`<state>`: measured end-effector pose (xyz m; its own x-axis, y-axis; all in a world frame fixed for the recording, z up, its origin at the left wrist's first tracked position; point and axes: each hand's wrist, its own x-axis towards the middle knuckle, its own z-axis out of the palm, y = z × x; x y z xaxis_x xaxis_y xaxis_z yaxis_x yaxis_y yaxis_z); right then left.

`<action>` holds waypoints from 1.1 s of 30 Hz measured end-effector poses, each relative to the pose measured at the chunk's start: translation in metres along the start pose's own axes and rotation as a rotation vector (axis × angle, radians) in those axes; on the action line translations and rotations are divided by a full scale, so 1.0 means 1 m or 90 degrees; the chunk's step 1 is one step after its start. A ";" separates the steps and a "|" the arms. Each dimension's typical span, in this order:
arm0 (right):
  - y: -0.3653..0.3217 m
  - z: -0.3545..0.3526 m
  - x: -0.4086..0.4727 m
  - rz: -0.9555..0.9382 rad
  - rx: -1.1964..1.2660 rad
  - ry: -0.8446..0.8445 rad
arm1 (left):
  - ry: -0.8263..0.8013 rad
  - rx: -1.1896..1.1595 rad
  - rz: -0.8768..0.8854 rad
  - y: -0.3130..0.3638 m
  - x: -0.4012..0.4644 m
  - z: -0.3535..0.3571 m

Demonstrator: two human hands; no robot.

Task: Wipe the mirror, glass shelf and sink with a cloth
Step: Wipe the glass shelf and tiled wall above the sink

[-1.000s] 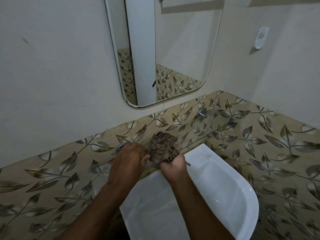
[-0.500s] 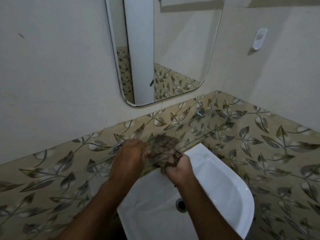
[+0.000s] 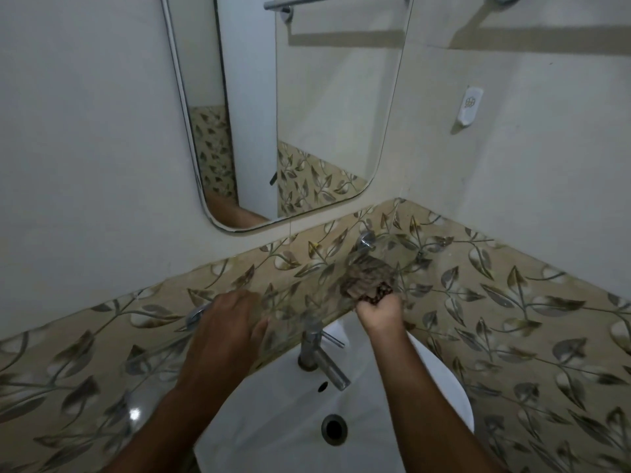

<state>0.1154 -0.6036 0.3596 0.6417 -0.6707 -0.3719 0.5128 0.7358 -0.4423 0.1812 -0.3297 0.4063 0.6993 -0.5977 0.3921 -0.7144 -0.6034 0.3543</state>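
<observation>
A clear glass shelf [image 3: 300, 295] runs along the leaf-patterned tiles, above the white sink [image 3: 280, 421]. My right hand [image 3: 379, 312] grips a brown patterned cloth [image 3: 367, 278] and presses it on the shelf's right part, near the right bracket [image 3: 367, 240]. My left hand [image 3: 228, 322] lies flat on the shelf's left part, fingers spread, beside the left bracket [image 3: 196, 315]. The mirror [image 3: 290, 107] hangs on the wall above.
A chrome tap [image 3: 321, 356] stands at the back of the sink, between my forearms, with the drain [image 3: 334, 429] below it. A white wall hook [image 3: 470, 105] sits on the right wall. A towel rail [image 3: 307, 1] shows in the mirror's top.
My right hand has slid the cloth to the right along the shelf, away from my left hand. The view has shifted so that the tap and the drain now show.
</observation>
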 end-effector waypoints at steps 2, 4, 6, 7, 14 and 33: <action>0.017 -0.002 -0.003 0.037 -0.012 0.007 | 0.003 0.007 -0.010 -0.001 0.003 0.001; 0.023 -0.012 -0.001 0.066 -0.018 0.000 | 0.002 0.007 -0.015 0.000 0.005 0.000; 0.014 -0.023 0.005 0.046 -0.033 -0.010 | -0.005 0.009 -0.014 -0.001 0.009 0.001; 0.004 -0.024 0.010 0.026 -0.036 -0.003 | -0.009 0.007 -0.013 -0.001 0.011 0.001; -0.044 0.002 0.057 -0.047 0.078 0.041 | -0.010 -0.002 -0.004 0.004 0.023 0.005; 0.044 -0.014 -0.058 0.083 0.074 -0.083 | -0.028 0.016 0.001 -0.023 0.018 -0.001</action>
<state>0.0930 -0.5337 0.3497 0.7710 -0.5575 -0.3077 0.4783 0.8260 -0.2982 0.2101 -0.3260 0.4057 0.6989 -0.6208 0.3552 -0.7151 -0.6149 0.3323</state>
